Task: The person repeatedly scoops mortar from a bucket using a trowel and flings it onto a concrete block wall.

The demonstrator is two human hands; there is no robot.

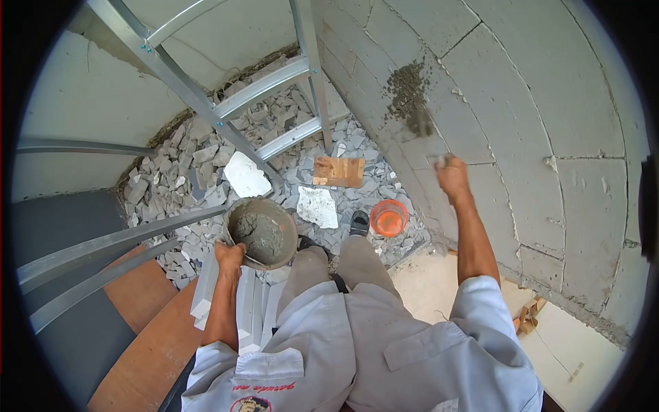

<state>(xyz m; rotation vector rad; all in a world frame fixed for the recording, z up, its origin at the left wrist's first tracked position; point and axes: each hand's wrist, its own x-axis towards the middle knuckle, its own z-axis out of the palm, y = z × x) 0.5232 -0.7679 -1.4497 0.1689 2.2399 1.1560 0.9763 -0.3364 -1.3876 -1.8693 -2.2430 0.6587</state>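
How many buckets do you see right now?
2. The mortar bucket is held by the left hand; the orange bucket stands on the rubble, beside the right shoe. Others may be hidden behind the body.

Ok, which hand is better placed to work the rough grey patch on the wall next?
Right, I'd say: the right hand is raised by the wall, near the patch, while the left hand grips the bucket farther away.

Indoor building site, unfinished block wall (508, 130) on the right with bare mortar joints, broken rubble (185, 172) over the far floor, metal ladder (237, 103) standing in it, bucket (262, 232) of wet mortar near left
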